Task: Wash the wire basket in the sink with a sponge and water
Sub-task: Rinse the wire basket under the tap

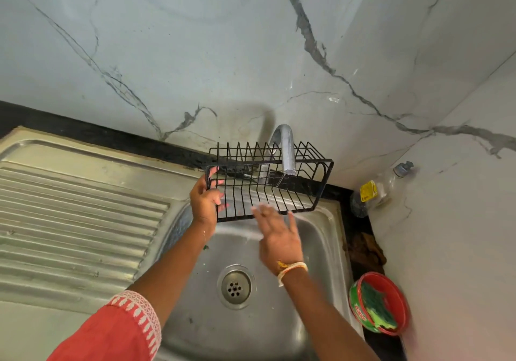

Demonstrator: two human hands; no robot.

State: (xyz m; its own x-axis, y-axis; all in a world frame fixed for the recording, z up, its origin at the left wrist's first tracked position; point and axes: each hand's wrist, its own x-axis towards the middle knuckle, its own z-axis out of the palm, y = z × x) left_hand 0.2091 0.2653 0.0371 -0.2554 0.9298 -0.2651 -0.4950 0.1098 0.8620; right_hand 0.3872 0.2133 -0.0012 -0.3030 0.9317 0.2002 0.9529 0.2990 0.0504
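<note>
A red sleeve [122,330] with white trim fills the near left corner. To its left lies the ridged steel drainboard [78,215]. The left hand [206,196] has its grip closed on the left end of the black wire basket [268,182], holding it tilted over the sink [324,249] under the tap [287,151] so a thin stream of water falls through the wires. The right hand [276,235], fingers spread and holding nothing, is blurred just below the basket's lower edge, perhaps rubbing or rinsing it. On the table at far right, a red tub [402,299] holds a green scrubber [375,305], within reach.
</note>
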